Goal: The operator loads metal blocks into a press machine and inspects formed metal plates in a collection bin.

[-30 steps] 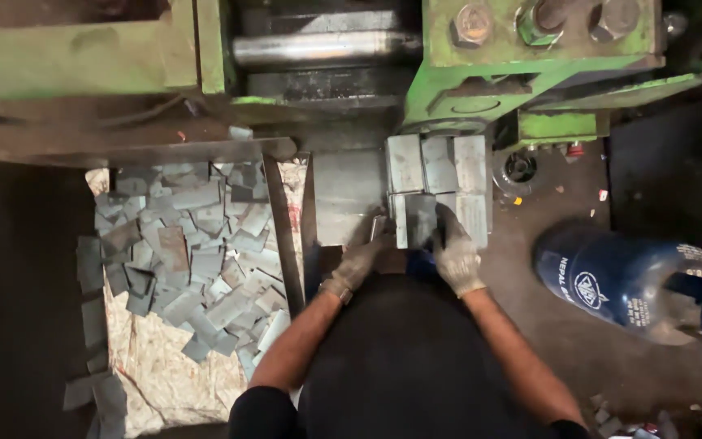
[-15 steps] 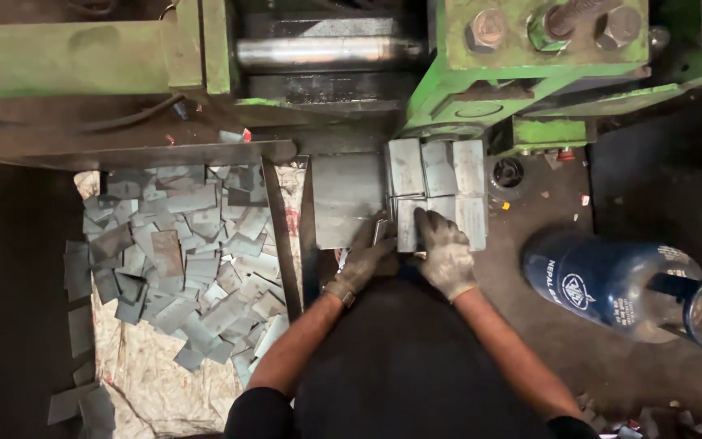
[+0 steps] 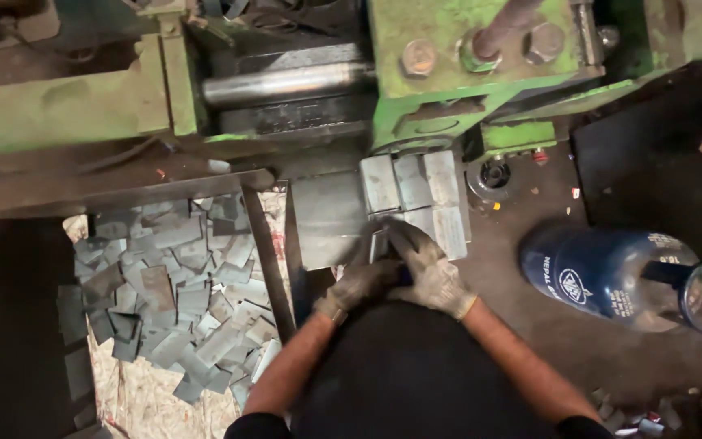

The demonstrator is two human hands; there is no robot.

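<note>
Gloves on both hands, pressed together at the near edge of a stack of grey metal plates (image 3: 416, 191). Right hand (image 3: 432, 272) curled over the plates' front edge, fingers closed on it. Left hand (image 3: 359, 284) blurred, tucked against the right; cannot tell whether gripping. Plates lying flat on a steel bed beneath the green machine (image 3: 481, 73). Heap of cut grey pieces (image 3: 172, 284) well to the left. Blue gas cylinder (image 3: 603, 272) on the floor at right.
</note>
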